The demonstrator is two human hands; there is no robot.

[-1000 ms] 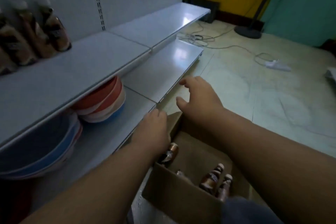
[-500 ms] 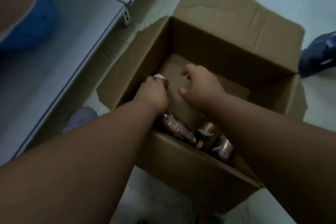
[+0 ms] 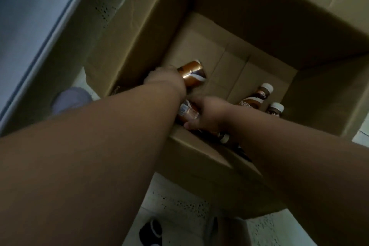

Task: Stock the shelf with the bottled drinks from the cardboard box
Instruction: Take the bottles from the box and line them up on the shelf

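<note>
Both hands have gone deeper into the cardboard box [image 3: 229,60] since half a second ago, and the view has closed in until the box fills most of it. The left hand [image 3: 165,80] is wrapped around a bottle [image 3: 192,75] near the box's left wall, raised off the bottom with its copper-brown base end pointing away from the person; a white-and-dark swirl crosses its label. The right hand [image 3: 207,116] curls over a second bottle [image 3: 187,114] against the near wall, thumb on a label that shows a barcode patch, though how firmly it grips is unclear.

Two more bottles lie on the box bottom toward the right wall: one [image 3: 257,98] with a white cap and a brown label with pale lettering, the other [image 3: 276,110] just beside it, only its white cap and dark neck showing. A further white cap [image 3: 224,138] peeks out under the right wrist at the near wall. That makes five bottles visible, all brown with white caps where caps show.

Along the left edge runs the grey shelf [image 3: 30,26], with pale floor [image 3: 173,205] below the box
</note>
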